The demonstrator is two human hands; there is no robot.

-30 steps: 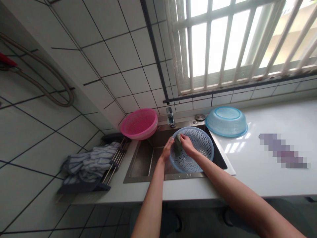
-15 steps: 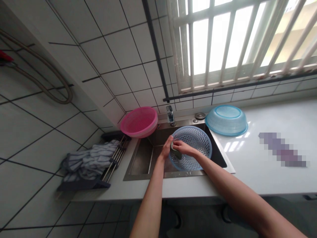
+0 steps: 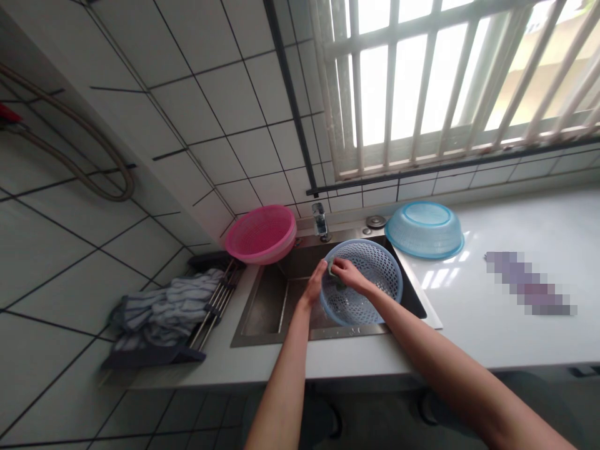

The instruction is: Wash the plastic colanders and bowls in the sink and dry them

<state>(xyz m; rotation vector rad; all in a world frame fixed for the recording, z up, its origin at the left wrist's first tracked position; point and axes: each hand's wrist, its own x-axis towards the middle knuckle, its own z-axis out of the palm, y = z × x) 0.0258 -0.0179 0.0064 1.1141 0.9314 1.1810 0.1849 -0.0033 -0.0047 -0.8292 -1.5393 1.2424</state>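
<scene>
We grip the blue basket [image 3: 363, 284] rim with our left hand [image 3: 315, 285] at 9 o'clock, our right hand [image 3: 347, 275] clutching a sponge [image 3: 334, 272] inside it.

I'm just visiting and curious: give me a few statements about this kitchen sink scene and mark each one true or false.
1. The right hand presses a sponge inside the blue basket. True.
2. The left hand grips the tap. False: it is at the blue basket's rim, apart from the tap.
3. The pink basket sits at the sink's back left corner. True.
4. The upturned blue bowl lies inside the sink. False: it rests on the white counter to the right.
5. A striped cloth lies on the rack left of the sink. True.
</scene>
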